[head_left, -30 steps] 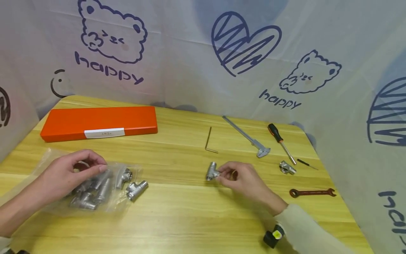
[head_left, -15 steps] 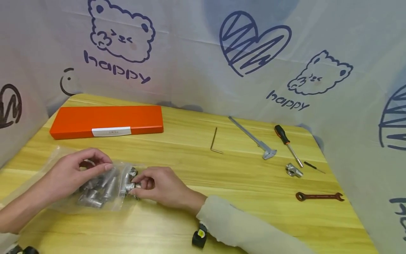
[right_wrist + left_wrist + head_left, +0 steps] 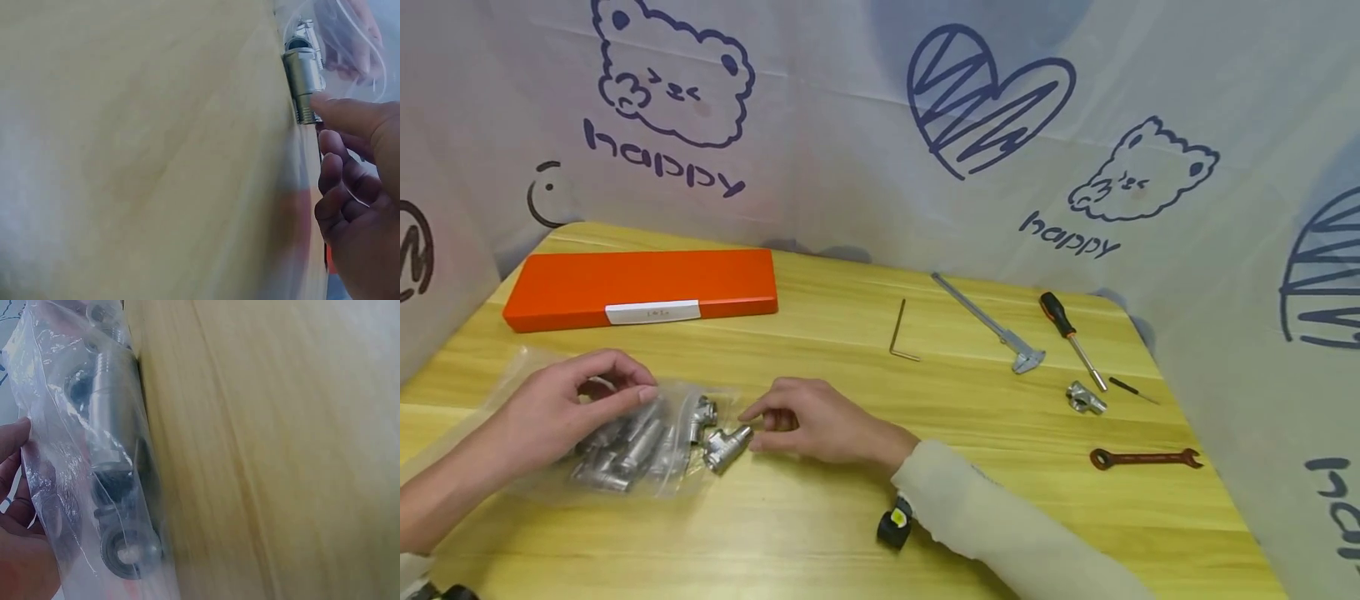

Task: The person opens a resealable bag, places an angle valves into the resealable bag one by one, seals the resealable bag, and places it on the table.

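Observation:
My left hand (image 3: 576, 408) holds the upper side of a clear plastic bag (image 3: 50, 469), thumb and fingers at its edge in the left wrist view. Several metal pipe fittings (image 3: 602, 475) lie inside the bag. One tee fitting (image 3: 703, 417) sits at the bag's mouth. Another tee fitting (image 3: 727, 450) rests just in front of it, its threaded end pointing toward my right hand (image 3: 823, 421). That hand's thumb and forefinger are spread apart with nothing between them. In the right wrist view the thumb tip overlaps the fitting's threaded end (image 3: 306, 112).
An orange case (image 3: 647, 283) lies at the back left. Farther right are a hex key (image 3: 895, 337), a vernier caliper (image 3: 988, 325), a screwdriver (image 3: 1067, 333), a small black screwdriver (image 3: 1126, 386), one more tee fitting (image 3: 1086, 398) and a reddish wrench (image 3: 1146, 458).
My right hand carried a tee fitting left from the middle of the table to the bag's mouth, let it go there, and drew back slightly right. The left hand kept its place.

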A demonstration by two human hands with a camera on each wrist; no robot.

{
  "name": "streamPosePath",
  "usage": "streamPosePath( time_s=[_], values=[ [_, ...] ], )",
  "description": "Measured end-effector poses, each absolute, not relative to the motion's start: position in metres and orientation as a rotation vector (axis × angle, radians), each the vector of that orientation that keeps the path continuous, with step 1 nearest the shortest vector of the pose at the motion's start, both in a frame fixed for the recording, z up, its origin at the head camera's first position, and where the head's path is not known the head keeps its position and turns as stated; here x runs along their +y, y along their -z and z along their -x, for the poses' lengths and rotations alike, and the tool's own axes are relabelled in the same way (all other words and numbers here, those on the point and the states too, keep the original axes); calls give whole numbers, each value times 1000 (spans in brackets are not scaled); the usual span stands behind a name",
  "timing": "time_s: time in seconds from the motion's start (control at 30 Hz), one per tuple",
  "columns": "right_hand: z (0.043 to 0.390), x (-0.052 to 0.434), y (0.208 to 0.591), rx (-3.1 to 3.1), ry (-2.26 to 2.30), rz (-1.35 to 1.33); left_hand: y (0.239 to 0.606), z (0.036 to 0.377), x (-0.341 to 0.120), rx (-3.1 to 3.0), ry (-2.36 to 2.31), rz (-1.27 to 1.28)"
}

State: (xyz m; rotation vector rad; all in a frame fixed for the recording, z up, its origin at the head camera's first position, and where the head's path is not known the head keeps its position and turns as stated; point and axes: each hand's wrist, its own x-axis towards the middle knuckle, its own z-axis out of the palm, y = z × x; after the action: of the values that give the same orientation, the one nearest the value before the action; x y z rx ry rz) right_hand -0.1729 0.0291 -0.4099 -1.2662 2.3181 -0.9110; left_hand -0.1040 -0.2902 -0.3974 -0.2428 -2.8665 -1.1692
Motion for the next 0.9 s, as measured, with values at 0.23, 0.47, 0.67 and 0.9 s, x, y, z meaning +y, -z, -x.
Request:
streamPosePath(
  time_s=[0.23,0.47,0.67,0.9],
  values=[
    [179,27,415,2306,815,1297,398,104,-289,-2884,1164,227],
    [177,23,417,2307,831,1338,396,102,-289,-2898,1164,206],
    [159,3,414,2272,1170,1015,396,103,-290,-2923,1156,188],
    [139,-12,413,2130,1451,783,398,103,-290,-2910,1151,197]
  ],
)
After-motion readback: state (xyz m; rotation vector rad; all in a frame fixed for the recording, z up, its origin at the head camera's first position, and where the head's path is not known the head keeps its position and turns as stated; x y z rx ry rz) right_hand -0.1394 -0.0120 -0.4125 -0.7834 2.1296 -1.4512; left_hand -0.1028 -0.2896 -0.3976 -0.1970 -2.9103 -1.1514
